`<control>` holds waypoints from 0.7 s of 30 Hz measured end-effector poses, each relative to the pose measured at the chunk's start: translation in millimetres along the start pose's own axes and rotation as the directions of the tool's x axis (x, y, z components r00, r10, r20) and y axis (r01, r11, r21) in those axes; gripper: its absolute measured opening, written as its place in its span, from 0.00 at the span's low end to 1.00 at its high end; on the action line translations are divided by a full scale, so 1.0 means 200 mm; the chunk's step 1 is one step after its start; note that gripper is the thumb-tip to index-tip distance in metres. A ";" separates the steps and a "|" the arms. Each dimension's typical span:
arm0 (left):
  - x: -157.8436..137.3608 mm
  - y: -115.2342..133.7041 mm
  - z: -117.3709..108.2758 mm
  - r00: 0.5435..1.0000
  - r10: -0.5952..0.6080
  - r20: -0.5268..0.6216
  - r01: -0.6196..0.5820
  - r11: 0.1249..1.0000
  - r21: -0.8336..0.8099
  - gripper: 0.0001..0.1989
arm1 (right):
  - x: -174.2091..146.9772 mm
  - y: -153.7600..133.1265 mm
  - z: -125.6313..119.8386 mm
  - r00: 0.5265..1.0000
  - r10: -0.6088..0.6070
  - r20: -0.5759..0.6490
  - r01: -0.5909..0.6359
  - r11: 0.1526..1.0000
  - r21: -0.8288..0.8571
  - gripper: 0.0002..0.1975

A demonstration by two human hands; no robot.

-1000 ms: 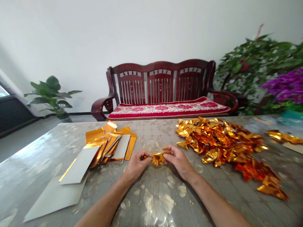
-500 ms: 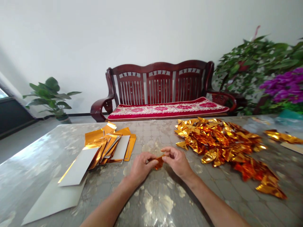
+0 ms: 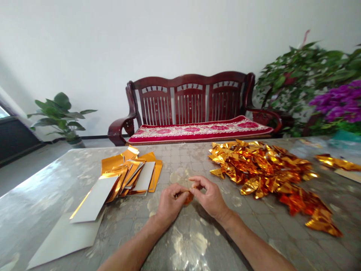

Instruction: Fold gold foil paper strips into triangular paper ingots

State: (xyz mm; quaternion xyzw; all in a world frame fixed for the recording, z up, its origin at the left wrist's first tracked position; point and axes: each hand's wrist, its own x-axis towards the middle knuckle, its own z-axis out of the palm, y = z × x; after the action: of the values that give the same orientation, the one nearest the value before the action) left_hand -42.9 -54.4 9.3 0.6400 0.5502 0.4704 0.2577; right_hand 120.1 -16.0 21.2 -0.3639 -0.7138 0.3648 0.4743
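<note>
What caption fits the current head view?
Left hand and right hand pinch a gold foil piece over a floral tabletop, foil sheets at left, folded foil pieces heaped at right.

Sheet stack (image 3: 143, 176) left on tabletop (image 3: 191, 244); folded-foil heap (image 3: 262, 162) right. Between them, hands (image 3: 171, 201) with foil piece (image 3: 188, 199) between. Behind tabletop, bench (image 3: 190, 101), cushion (image 3: 191, 130) on it; potted plant (image 3: 60, 116) behind left, flowers (image 3: 338, 101) behind right. Beyond heap's right end, seemingly plastic bag (image 3: 308, 146).

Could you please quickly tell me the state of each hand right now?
Left hand: closed, holding a small, folded, shiny orange-gold foil piece.
Right hand: closed, holding the same piece at its right side.
</note>
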 end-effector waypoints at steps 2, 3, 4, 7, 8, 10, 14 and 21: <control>0.00 0.01 0.00 1.000 0.014 0.001 -0.014 1.000 -0.008 0.08 | 0.00 0.00 0.00 1.000 -0.008 -0.006 0.008 1.000 -0.028 0.14; 0.00 0.01 0.00 1.000 0.016 0.007 -0.015 1.000 -0.010 0.08 | 0.00 0.00 0.00 1.000 -0.004 0.001 0.004 1.000 -0.030 0.15; 0.00 0.01 -0.01 1.000 0.013 0.015 -0.013 1.000 -0.010 0.08 | 0.00 0.01 -0.01 1.000 0.007 0.015 -0.007 1.000 -0.023 0.15; 0.00 0.00 -0.01 0.999 -0.023 0.025 0.023 1.000 -0.019 0.07 | 0.01 0.04 -0.03 0.996 0.072 0.054 -0.075 0.996 0.053 0.17; 0.01 -0.01 -0.01 0.998 -0.053 0.014 0.054 0.998 -0.037 0.07 | 0.02 0.05 -0.04 0.994 0.098 0.056 -0.103 0.990 0.095 0.18; 0.01 -0.04 0.00 0.989 -0.142 -0.033 0.136 0.982 -0.129 0.07 | 0.03 0.07 -0.06 0.989 0.146 0.038 -0.151 0.972 0.181 0.21; 0.03 -0.07 0.02 0.955 -0.288 -0.069 0.219 0.844 -0.490 0.11 | 0.02 0.08 -0.05 0.965 0.239 0.106 -0.258 0.932 0.254 0.23; 0.04 0.01 0.02 0.927 -0.373 -0.051 0.180 0.560 -0.809 0.19 | -0.05 0.03 0.08 0.956 0.166 0.242 -0.196 0.974 0.109 0.34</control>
State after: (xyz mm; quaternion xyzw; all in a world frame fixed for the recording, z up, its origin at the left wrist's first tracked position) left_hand -39.3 -47.3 11.1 0.3090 0.4034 0.6843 0.5230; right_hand 108.6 -23.9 7.9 -0.3508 -0.7021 0.4929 0.3756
